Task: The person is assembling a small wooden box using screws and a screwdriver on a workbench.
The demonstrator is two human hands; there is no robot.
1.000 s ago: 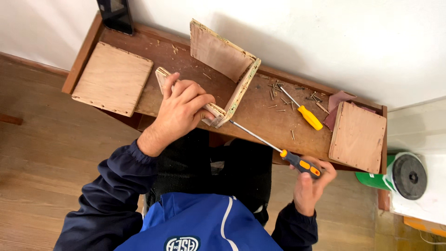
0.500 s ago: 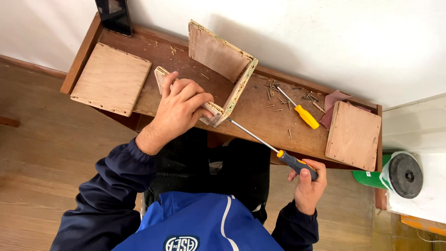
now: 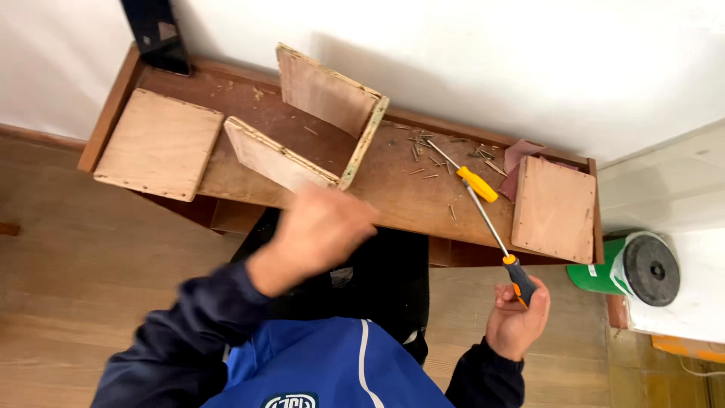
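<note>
Your left hand (image 3: pixel 321 230) has come off the three-sided plywood box frame (image 3: pixel 317 128), fingers loose; your right hand (image 3: pixel 517 317) stays clamped on the long black-and-orange-handled screwdriver (image 3: pixel 498 242), its tip drawn away from the frame's corner.

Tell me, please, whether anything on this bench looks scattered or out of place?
Yes: loose screws lie scattered across the bench around the yellow screwdriver, and wood crumbs dot the top near the half-built plywood box.

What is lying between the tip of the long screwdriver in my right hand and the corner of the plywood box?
Only loose screws scattered on the bench. The long screwdriver in the right hand otherwise has an open path to the plywood box. The second screwdriver lies beside its shaft.
</note>
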